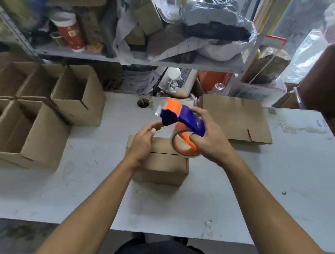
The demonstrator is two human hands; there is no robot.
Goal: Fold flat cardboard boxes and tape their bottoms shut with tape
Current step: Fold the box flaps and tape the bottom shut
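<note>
A folded cardboard box (162, 165) stands bottom-up at the middle of the grey table (256, 188), its flaps closed with a visible seam. My right hand (210, 136) grips a blue and orange tape dispenser (184, 120) with a clear tape roll (185, 146), held in the air just above the box's far right corner. My left hand (144, 139) hovers over the box's left top, fingers curled beside the dispenser's blue front end; whether it pinches the tape end I cannot tell. A stack of flat cardboard boxes (236, 118) lies at the back right.
Several assembled open-topped boxes (28, 128) crowd the table's left side. A round cable hole (143, 103) sits at the table's back. Cluttered metal shelves (127, 58) rise behind the table. A dark brown object (326, 80) stands at the right edge.
</note>
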